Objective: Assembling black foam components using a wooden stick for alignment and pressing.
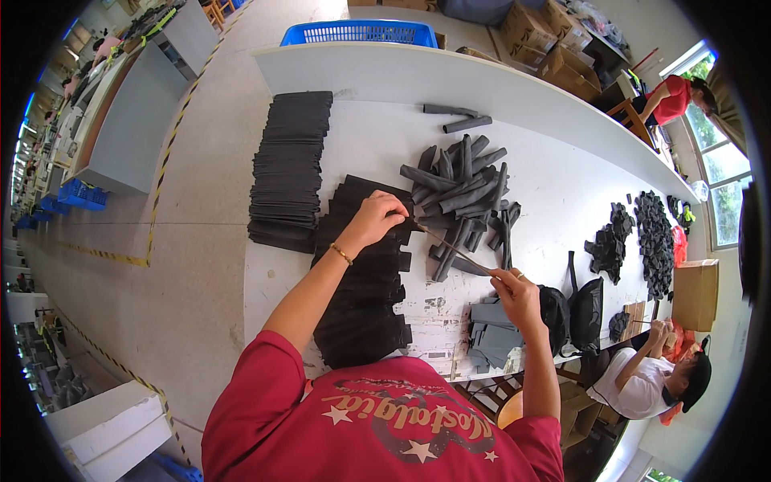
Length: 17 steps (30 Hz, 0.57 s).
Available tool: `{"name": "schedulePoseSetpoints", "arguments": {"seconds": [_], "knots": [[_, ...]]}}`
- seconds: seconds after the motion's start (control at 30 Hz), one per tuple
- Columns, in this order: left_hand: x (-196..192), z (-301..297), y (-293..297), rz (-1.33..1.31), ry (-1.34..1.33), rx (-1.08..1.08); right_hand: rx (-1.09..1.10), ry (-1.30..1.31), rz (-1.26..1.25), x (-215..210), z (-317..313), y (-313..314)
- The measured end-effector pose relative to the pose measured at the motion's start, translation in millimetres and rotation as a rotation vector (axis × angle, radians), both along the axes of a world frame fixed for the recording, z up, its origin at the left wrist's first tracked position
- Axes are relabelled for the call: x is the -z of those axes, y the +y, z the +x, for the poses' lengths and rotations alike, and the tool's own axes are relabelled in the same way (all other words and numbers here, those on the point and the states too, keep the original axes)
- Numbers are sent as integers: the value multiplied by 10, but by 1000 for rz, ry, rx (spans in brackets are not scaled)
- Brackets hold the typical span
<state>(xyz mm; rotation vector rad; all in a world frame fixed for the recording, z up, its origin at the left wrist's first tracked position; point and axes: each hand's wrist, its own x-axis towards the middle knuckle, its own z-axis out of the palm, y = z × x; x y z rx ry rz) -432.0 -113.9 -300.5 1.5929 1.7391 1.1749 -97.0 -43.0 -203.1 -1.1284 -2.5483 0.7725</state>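
Right hand (pixel 514 287), stick (pixel 454 249) up-left

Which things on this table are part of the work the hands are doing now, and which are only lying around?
In use:
- left hand on the fanned row of flat black pieces
- right hand holding a thin stick
- pile of rolled dark tubes

Lying about:
- blue basket
- black bag
- cardboard box
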Motion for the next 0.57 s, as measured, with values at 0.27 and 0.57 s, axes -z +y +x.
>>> {"name": "schedulePoseSetpoints", "arguments": {"seconds": [0.27, 0.57], "knots": [[-54, 22, -52, 38, 15, 11, -21, -26, 23, -17, 42, -38], [-138, 74, -98, 34, -30, -9, -46, -26, 46, 27, 83, -87]]}}
